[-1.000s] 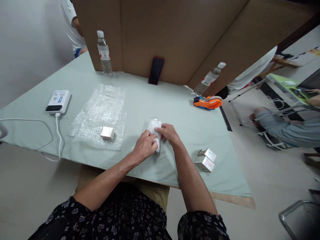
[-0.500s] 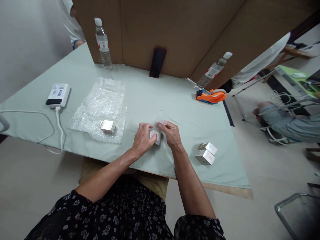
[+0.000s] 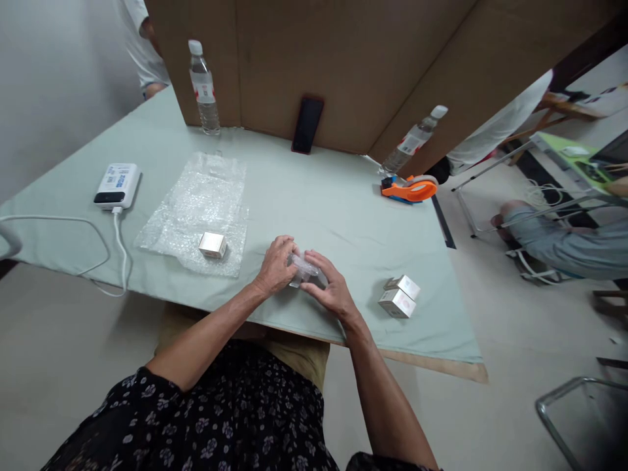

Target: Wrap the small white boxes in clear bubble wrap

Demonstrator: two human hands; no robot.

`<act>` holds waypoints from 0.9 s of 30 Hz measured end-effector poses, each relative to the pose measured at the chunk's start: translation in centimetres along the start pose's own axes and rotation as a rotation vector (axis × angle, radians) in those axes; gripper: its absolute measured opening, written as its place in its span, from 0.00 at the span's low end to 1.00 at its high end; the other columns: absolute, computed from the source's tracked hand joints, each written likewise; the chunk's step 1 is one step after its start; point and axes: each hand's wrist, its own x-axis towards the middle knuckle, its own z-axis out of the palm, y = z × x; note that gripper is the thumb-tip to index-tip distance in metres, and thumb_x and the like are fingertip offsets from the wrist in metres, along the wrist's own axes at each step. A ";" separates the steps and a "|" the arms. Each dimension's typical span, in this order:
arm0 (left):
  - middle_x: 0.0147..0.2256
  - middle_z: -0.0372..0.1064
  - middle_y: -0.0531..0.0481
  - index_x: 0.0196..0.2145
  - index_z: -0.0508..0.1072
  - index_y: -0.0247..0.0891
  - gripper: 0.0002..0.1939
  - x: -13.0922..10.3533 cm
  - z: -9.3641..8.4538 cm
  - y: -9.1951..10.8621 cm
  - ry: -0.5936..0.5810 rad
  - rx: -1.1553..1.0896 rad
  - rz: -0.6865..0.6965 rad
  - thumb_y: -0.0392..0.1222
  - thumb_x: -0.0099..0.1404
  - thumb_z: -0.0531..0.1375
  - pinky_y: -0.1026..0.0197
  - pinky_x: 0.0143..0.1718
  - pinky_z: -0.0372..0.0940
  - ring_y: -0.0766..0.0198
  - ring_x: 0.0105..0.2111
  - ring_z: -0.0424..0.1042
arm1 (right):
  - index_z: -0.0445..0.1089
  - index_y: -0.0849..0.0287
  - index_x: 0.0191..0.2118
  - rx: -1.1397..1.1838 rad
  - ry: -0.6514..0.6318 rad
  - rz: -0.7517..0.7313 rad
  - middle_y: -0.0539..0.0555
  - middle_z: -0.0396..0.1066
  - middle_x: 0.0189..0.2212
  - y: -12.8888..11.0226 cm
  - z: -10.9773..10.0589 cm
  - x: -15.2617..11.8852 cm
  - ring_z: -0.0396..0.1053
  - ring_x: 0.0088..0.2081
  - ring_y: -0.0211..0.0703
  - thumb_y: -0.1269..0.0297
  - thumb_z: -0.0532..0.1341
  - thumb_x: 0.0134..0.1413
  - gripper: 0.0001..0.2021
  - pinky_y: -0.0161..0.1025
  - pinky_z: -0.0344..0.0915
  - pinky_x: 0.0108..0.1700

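Observation:
Near the table's front edge lies a small bubble-wrapped bundle [image 3: 304,267], partly covered by my fingers; what is inside cannot be made out. My left hand [image 3: 277,267] grips its left side with bent fingers. On the other side, my right hand [image 3: 334,288] cups the bundle, with loose clear wrap between its thumb and fingers. To the left, sheets of bubble wrap [image 3: 196,196] lie flat with a small white box [image 3: 212,245] on top. Two similar small boxes [image 3: 399,297] stand side by side right of my right hand.
An orange tape dispenser [image 3: 409,189] sits at the right, near a tilted water bottle [image 3: 415,140]. Another bottle [image 3: 204,95] and a phone [image 3: 307,124] stand against the cardboard screen [image 3: 353,65]. A cabled white device [image 3: 118,186] is at left. A seated person [image 3: 564,235] is beyond the table.
My right hand has shifted from pinching the wrap's upper edge to cupping the bundle's right side, thumb and fingers spread wider. My left hand now lies more over the bundle's left end.

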 end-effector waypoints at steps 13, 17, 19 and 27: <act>0.49 0.72 0.40 0.52 0.70 0.33 0.29 1.2 -4.1 -1.3 -0.435 -0.602 -0.193 0.48 0.55 0.68 0.48 0.55 0.64 0.52 0.51 0.70 | 0.71 0.57 0.32 0.445 0.060 0.506 0.50 0.70 0.26 -1.3 0.7 2.5 0.67 0.30 0.42 0.41 0.62 0.51 0.21 0.39 0.68 0.34; 0.47 0.70 0.40 0.56 0.65 0.34 0.36 0.1 -4.1 -1.8 -0.402 -0.770 -0.258 0.45 0.53 0.70 0.50 0.50 0.67 0.55 0.48 0.71 | 0.67 0.57 0.28 0.504 0.037 0.584 0.49 0.66 0.24 -1.9 1.3 2.4 0.63 0.27 0.40 0.37 0.63 0.48 0.24 0.36 0.64 0.30; 0.46 0.68 0.41 0.61 0.60 0.34 0.42 -0.2 -3.6 -1.9 -0.370 -0.805 -0.292 0.44 0.52 0.71 0.52 0.48 0.69 0.55 0.48 0.70 | 0.66 0.56 0.26 0.441 0.039 0.572 0.48 0.63 0.22 -2.1 1.5 2.6 0.59 0.26 0.38 0.38 0.62 0.49 0.24 0.35 0.60 0.29; 0.48 0.63 0.43 0.65 0.55 0.36 0.49 -0.4 -2.4 -2.4 -0.275 -0.791 -0.254 0.41 0.49 0.72 0.51 0.52 0.66 0.55 0.50 0.68 | 0.70 0.57 0.30 0.360 0.037 0.556 0.46 0.58 0.20 -1.7 1.4 2.8 0.53 0.24 0.38 0.43 0.61 0.51 0.20 0.36 0.52 0.27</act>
